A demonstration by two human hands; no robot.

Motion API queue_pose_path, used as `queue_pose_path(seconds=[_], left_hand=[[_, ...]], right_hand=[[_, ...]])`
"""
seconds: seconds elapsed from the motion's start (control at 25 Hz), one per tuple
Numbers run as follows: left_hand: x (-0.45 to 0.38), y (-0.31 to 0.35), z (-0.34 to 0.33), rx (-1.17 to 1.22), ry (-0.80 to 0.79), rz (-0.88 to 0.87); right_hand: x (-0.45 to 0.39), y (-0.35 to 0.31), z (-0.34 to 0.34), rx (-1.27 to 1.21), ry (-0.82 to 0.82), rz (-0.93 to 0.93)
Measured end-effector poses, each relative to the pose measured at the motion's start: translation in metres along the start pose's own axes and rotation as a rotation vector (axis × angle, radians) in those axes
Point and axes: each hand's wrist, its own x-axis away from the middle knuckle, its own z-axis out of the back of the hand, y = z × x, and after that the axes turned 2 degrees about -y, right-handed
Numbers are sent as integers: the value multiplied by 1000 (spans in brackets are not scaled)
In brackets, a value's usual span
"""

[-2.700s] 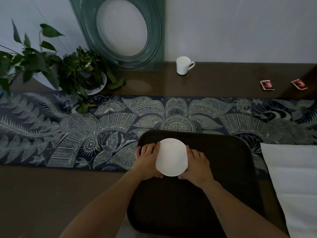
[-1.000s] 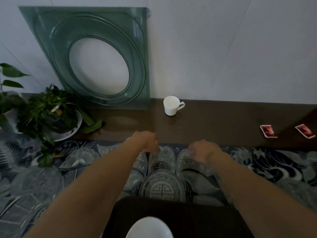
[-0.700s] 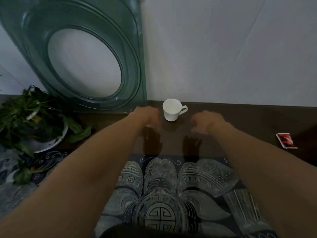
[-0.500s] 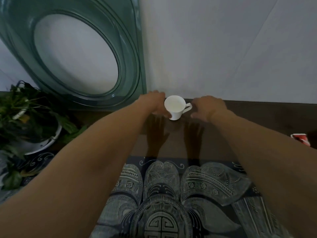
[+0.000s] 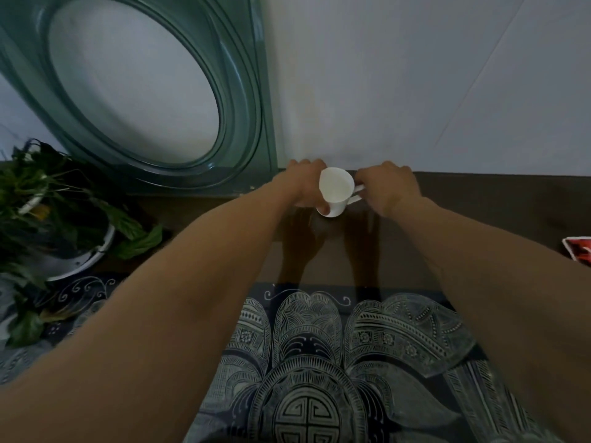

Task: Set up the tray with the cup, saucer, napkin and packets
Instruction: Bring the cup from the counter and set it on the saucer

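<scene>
A small white cup [image 5: 336,190] is at the far edge of the dark table, close to the wall, tilted toward me and lifted slightly off the surface. My left hand [image 5: 302,183] wraps its left side, with a fingertip under its base. My right hand [image 5: 388,187] pinches the cup's handle on the right. One red packet [image 5: 579,256] lies at the right edge of the view, partly cut off. The tray, saucer and napkin are out of view.
A large green glass panel with a round hole [image 5: 144,87] leans on the wall at the back left. A potted plant [image 5: 51,212] stands at the left. A dark patterned table runner [image 5: 307,366] covers the table in front of me.
Both hands left the saucer on the tray, reached forward across the runner and closed on the cup at the wall. The cup now tilts and has risen slightly.
</scene>
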Motion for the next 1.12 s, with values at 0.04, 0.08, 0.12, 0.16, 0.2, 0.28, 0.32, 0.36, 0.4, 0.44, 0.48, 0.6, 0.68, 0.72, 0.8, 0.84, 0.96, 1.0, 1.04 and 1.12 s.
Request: queue_pose_path(seconds=[0.04, 0.08, 0.12, 0.16, 0.2, 0.28, 0.32, 0.36, 0.4, 0.44, 0.48, 0.6, 0.68, 0.72, 0.8, 0.84, 0.96, 1.0, 1.04, 1.12], left_hand=[[6, 2, 2, 11, -4, 1], [13, 4, 4, 22, -9, 1], [24, 6, 7, 29, -12, -4], [37, 8, 11, 33, -15, -14], [51, 11, 15, 34, -19, -29], [84, 15, 21, 20, -27, -68], [103, 16, 22, 12, -32, -79], [121, 17, 22, 9, -48, -83], [139, 18, 20, 13, -70, -86], [161, 19, 19, 23, -87, -90], [184, 19, 18, 43, -101, -95], [253, 16, 9, 160, -119, -117], [295, 13, -4, 231, -111, -140], [314, 11, -10, 245, -97, -160], [352, 9, -26, 285, -56, -210], [369, 8, -35, 332, -25, -230], [411, 5, -68, 490, 9, -211], [423, 4, -80, 525, 7, -185], [432, 3, -92, 563, 9, -163], [449, 2, -114, 639, 10, -131]], right_hand=[[6, -1, 4, -7, -6, -2], [14, -3, 8, -17, -11, -1], [24, -6, 14, -31, -12, 2], [36, -8, 20, -56, -12, 2], [50, -12, 27, -86, -18, -1], [82, -23, 38, -121, -48, -3], [101, -29, 42, -134, -64, -5], [118, -36, 45, -162, -80, -12], [136, -43, 46, -198, -99, -24], [156, -51, 48, -235, -113, -31], [178, -59, 49, -266, -129, -31], [240, -82, 47, -335, -166, -15], [279, -97, 41, -403, -157, 5], [296, -104, 37, -429, -150, 5], [334, -120, 27, -457, -153, -14], [351, -127, 21, -476, -148, -21], [398, -149, -1, -531, -132, -50], [413, -155, -9, -539, -130, -69], [426, -161, -18, -537, -123, -85], [449, -174, -36, -530, -123, -101]])
